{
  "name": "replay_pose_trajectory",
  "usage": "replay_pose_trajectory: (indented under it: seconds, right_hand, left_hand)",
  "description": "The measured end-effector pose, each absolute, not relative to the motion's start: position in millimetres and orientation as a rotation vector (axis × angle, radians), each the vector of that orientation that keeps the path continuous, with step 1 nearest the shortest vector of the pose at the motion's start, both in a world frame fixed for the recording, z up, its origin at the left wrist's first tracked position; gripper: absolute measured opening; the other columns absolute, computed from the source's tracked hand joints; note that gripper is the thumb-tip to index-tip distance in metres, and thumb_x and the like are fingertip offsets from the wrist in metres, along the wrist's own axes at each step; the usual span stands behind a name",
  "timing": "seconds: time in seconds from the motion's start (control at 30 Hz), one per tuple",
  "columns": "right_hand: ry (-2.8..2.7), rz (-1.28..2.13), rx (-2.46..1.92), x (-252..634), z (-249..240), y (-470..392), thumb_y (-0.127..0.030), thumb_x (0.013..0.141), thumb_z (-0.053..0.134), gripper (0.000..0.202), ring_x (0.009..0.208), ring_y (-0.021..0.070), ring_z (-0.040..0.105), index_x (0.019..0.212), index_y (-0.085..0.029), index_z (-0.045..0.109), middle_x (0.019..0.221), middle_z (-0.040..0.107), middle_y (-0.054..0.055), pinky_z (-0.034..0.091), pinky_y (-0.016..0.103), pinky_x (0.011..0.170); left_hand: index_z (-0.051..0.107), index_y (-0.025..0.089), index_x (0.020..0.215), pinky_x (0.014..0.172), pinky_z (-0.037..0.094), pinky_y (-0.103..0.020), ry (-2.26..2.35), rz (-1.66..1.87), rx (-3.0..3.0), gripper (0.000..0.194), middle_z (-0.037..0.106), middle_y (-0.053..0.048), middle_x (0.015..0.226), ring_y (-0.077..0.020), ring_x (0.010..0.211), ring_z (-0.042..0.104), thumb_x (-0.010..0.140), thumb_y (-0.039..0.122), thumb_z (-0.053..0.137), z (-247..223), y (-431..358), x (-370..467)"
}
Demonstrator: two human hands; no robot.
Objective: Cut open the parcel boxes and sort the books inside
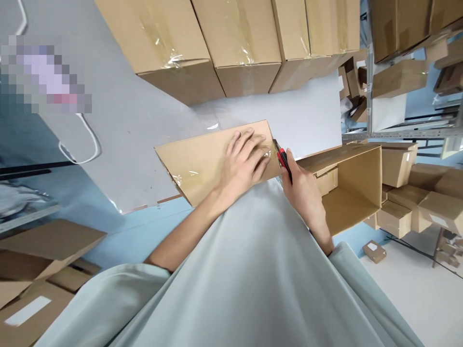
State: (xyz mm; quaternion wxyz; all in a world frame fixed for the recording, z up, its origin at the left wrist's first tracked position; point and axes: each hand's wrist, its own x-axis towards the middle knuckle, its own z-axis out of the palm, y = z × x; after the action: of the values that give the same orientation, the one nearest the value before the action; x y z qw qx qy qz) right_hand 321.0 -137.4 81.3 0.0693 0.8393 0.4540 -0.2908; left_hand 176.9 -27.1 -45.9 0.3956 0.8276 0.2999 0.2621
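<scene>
A taped cardboard box (pixel 202 149) lies on the pale table (pixel 137 159) right in front of my body. My left hand (pixel 244 161) rests on its top with the fingers spread, over the clear tape. In my right hand (pixel 302 185) is a red and black box cutter (pixel 283 156), gripped with the thumb along its body. The cutter's front end is at the box's right edge; whether the blade touches the cardboard I cannot tell.
Several large taped cartons (pixel 246 33) line the table's far side. An open carton (pixel 356 188) with smaller boxes in it stands to the right, below table height. More boxes (pixel 398 212) and a metal shelf (pixel 369 86) are farther right. A white cable (pixel 96 144) lies at the left.
</scene>
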Motion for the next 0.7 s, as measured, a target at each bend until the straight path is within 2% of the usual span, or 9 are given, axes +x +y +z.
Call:
replay_pose_trajectory:
  seconds: [0.2,0.47,0.7]
  right_hand:
    - [1.292,-0.884,2.439,315.1,106.0,-123.1,-0.025,0.119,0.039,0.066,0.105,0.034,0.085,0.185,-0.017,0.035,0.123,0.086,0.018,0.064,0.043,0.095]
    - [1.246,-0.852,2.36,313.0,106.7,-103.7,-0.026,0.122,0.037,0.065,0.113,0.0333,0.084,0.185,-0.017,0.031,0.129,0.086,0.019,0.063,0.041,0.099]
    - [1.113,-0.879,2.273,289.5,112.7,-128.1,-0.014,0.117,0.036,0.064,0.101,0.0332,0.086,0.181,-0.008,0.039,0.114,0.086,0.023,0.064,0.038,0.086]
  left_hand:
    - [0.079,0.032,0.133,0.144,0.028,-0.071,0.716,0.654,2.142,0.026,0.074,-0.008,0.156,-0.0373,0.165,0.054,0.111,0.037,0.066,-47.6,-27.7,175.2]
    - [0.076,0.029,0.141,0.146,0.025,-0.069,0.724,0.577,2.207,0.031,0.071,-0.01,0.161,-0.0366,0.169,0.049,0.116,0.04,0.061,-46.9,-27.5,174.8]
    - [0.077,0.03,0.141,0.147,0.026,-0.068,0.748,0.519,2.233,0.033,0.07,-0.01,0.163,-0.0361,0.17,0.048,0.117,0.044,0.058,-44.5,-28.0,172.5]
